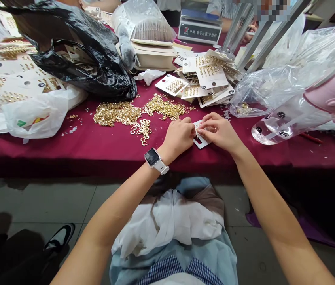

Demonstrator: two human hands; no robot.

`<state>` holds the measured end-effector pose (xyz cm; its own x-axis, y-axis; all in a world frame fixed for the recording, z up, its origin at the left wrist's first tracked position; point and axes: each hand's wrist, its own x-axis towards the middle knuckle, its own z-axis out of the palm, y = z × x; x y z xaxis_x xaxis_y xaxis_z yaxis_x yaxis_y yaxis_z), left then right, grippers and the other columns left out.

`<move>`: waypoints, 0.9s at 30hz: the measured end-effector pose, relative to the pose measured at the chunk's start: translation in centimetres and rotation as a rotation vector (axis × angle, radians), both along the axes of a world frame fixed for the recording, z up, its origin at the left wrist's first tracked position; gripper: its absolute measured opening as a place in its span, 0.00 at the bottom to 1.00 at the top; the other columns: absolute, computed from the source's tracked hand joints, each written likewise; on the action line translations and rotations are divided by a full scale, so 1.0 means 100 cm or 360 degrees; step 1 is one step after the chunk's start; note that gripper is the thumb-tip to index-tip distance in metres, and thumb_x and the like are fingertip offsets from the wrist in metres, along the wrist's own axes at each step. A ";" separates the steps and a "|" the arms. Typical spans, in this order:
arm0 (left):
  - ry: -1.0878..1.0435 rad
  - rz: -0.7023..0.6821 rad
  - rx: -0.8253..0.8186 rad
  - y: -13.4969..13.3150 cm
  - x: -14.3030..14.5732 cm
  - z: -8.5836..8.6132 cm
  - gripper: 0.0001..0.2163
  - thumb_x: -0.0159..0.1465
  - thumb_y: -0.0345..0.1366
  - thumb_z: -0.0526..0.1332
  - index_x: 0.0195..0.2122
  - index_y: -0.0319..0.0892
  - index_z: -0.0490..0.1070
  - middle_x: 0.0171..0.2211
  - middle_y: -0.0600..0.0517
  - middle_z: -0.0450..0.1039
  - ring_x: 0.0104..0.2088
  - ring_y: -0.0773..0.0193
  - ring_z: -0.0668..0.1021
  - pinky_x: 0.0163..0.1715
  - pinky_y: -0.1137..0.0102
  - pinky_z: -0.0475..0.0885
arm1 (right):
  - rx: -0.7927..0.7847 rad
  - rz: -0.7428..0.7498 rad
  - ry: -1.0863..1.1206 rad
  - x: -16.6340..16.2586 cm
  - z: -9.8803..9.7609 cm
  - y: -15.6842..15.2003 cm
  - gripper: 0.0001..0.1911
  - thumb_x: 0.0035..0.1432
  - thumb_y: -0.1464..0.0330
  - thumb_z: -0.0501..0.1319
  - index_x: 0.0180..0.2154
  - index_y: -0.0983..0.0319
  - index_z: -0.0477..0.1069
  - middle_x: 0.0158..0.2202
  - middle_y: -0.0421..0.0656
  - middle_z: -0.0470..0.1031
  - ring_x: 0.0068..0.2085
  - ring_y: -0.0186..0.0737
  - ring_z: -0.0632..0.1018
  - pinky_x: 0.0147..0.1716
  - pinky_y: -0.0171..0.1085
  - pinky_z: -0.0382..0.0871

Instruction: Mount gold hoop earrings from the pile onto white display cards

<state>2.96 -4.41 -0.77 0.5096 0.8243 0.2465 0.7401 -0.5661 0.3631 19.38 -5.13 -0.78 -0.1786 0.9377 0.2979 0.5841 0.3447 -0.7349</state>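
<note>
A small white earring card [202,143] with a dark slot lies at the table's front edge, between my two hands. My left hand [179,136], with a white smartwatch [153,157] on its wrist, is closed at the card's left side, fingers curled against it. Over the card's right part, my right hand [219,130] is closed in a pinch; whatever sits between its fingertips is hidden. Left of my hands are a pile of small gold pieces [116,113], a heap of gold earring hoops [165,107] and a smaller cluster of gold hooks [142,130].
Filled earring cards [210,75] are stacked behind my hands. A black plastic bag [87,51] and white bags [39,111] stand left. To the right, a pink-lidded bottle [300,113] leans near clear plastic bags [274,85]. A co-worker's hand [248,33] shows across the table.
</note>
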 end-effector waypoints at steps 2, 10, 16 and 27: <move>-0.0008 -0.0002 0.0005 0.000 0.000 0.000 0.06 0.59 0.27 0.58 0.31 0.38 0.75 0.37 0.48 0.74 0.37 0.59 0.75 0.38 0.66 0.66 | -0.0021 0.0018 -0.0001 0.000 0.001 0.000 0.05 0.47 0.67 0.64 0.24 0.61 0.76 0.36 0.43 0.67 0.34 0.37 0.72 0.28 0.36 0.69; -0.0043 -0.0002 -0.0010 0.000 0.000 0.001 0.05 0.59 0.27 0.59 0.31 0.38 0.75 0.36 0.48 0.74 0.36 0.60 0.75 0.36 0.67 0.65 | -0.0014 0.0058 0.0015 0.002 0.003 0.002 0.05 0.46 0.66 0.64 0.24 0.61 0.76 0.35 0.43 0.68 0.35 0.37 0.72 0.30 0.36 0.70; -0.0082 -0.0008 -0.0011 0.002 0.000 -0.001 0.05 0.58 0.27 0.59 0.29 0.38 0.75 0.34 0.49 0.73 0.34 0.60 0.75 0.35 0.67 0.66 | -0.0041 0.0079 0.0033 0.001 0.003 0.002 0.05 0.46 0.67 0.63 0.24 0.61 0.75 0.35 0.43 0.68 0.36 0.38 0.73 0.33 0.37 0.72; -0.0113 -0.0002 0.0000 0.004 0.000 -0.002 0.06 0.56 0.26 0.58 0.28 0.39 0.74 0.33 0.49 0.73 0.33 0.61 0.74 0.34 0.68 0.65 | -0.0088 0.0080 0.0107 -0.001 0.004 0.002 0.04 0.45 0.68 0.63 0.23 0.61 0.74 0.35 0.43 0.68 0.36 0.37 0.73 0.34 0.38 0.73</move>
<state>2.97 -4.05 -0.98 0.4916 0.8238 0.2823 0.7118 -0.5669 0.4148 19.31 -4.90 -0.39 -0.2070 0.9436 0.2585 0.5160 0.3298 -0.7906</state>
